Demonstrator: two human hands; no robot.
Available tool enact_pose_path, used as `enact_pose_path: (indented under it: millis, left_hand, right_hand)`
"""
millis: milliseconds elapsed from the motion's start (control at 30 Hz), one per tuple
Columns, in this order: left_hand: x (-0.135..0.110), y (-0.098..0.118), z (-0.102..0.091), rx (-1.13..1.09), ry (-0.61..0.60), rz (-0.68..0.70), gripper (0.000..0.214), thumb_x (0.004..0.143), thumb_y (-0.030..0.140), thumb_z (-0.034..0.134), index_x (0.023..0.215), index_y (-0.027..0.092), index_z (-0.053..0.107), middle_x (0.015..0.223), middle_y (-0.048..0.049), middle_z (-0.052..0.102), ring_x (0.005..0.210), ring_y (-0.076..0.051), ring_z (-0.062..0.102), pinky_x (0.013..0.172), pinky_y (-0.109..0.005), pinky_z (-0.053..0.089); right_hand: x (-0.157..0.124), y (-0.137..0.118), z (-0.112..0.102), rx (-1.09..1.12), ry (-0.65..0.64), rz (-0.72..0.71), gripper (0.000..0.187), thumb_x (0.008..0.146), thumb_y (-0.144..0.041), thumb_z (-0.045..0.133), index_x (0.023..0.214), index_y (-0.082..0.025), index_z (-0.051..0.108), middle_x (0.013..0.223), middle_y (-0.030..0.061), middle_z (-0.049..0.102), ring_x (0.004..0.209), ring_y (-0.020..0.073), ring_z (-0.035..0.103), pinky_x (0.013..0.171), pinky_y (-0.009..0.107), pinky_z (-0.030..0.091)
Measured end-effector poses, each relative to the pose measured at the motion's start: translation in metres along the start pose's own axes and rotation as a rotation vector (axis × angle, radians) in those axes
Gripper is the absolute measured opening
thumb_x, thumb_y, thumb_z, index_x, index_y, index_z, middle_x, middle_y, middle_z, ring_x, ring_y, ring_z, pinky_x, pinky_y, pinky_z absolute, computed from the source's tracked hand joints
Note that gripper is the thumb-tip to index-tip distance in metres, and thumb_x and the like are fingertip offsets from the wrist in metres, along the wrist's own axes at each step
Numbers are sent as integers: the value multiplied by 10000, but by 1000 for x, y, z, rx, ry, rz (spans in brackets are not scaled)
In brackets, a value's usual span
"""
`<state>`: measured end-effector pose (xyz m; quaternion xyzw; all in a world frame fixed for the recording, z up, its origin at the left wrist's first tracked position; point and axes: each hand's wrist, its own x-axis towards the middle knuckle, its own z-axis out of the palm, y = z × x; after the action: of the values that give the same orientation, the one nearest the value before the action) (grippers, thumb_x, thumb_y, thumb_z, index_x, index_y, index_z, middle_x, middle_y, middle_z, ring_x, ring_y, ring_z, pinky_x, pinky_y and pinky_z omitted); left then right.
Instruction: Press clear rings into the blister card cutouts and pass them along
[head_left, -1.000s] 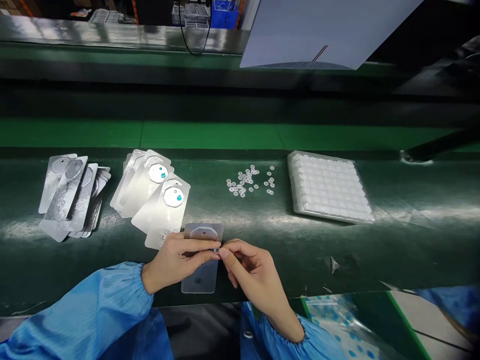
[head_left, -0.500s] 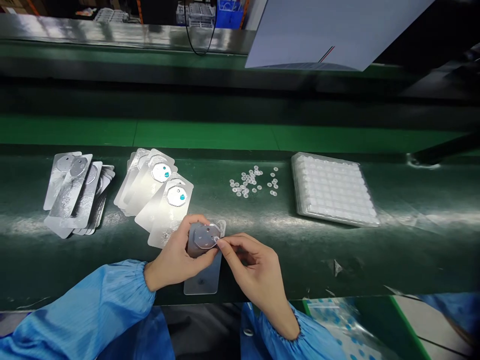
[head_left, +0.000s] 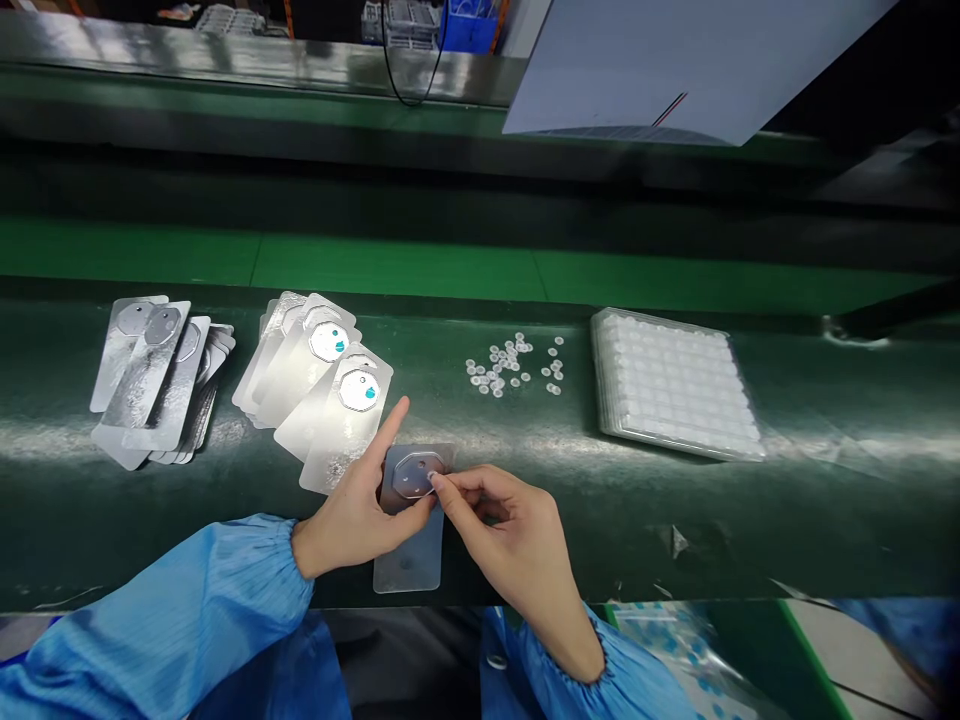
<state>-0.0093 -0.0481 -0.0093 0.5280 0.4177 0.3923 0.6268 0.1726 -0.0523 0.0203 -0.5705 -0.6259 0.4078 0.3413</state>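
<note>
A grey metal plate [head_left: 407, 565] with rounded corners and an octagonal recess lies at the front edge of the bench, before me. My left hand [head_left: 356, 515] straddles it, thumb across its face and index finger stretched up past its left side; the other fingers are hidden. At the recess, my right hand [head_left: 510, 545] pinches a small whitish disc [head_left: 432, 477] between thumb and index finger, mostly covered by the fingertips. Beyond my left hand is a fanned stack of similar plates [head_left: 300, 385], some with a white octagon and a blue mark.
Another stack of metal plates [head_left: 161, 395] lies at the far left. Small translucent discs [head_left: 499, 370] are scattered mid-bench. To their right sits a clear plastic tray [head_left: 679, 385] filled with white pieces. A plastic bag [head_left: 679, 640] is below the front edge. A white panel [head_left: 675, 70] hangs above.
My left index finger has lifted off the plate's top edge and straightened upward. My right hand stays pinched at the recess. The whole view has shifted slightly.
</note>
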Motion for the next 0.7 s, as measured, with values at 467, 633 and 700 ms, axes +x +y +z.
enact_pose_path:
  millis: [467, 633, 700]
  left_hand:
    - [13, -2, 2, -89, 13, -204, 380, 845, 516, 757, 786, 152, 668, 702, -17, 671, 643, -154, 637, 571, -249, 486]
    - [6, 7, -3, -203, -27, -175, 493, 773, 567, 805, 1000, 149, 675, 907, -95, 752, 775, -240, 739, 661, -326, 580]
    - [-2, 20, -25, -149, 68, -109, 553, 754, 526, 842, 1116, 168, 629, 895, -70, 741, 747, -218, 733, 637, -300, 570]
  right_hand:
    - [14, 42, -12, 434, -274, 339, 593, 763, -768, 715, 671, -187, 632, 459, -18, 539, 362, 106, 442, 390, 234, 351]
    - [0, 59, -22, 443, -204, 294, 603, 855, -752, 645, 699, -171, 683, 443, 6, 539, 363, 114, 461, 413, 240, 374]
    - [-1, 69, -27, 457, -226, 302, 573, 853, -732, 665, 709, -177, 691, 446, 10, 533, 379, 128, 469, 426, 252, 394]
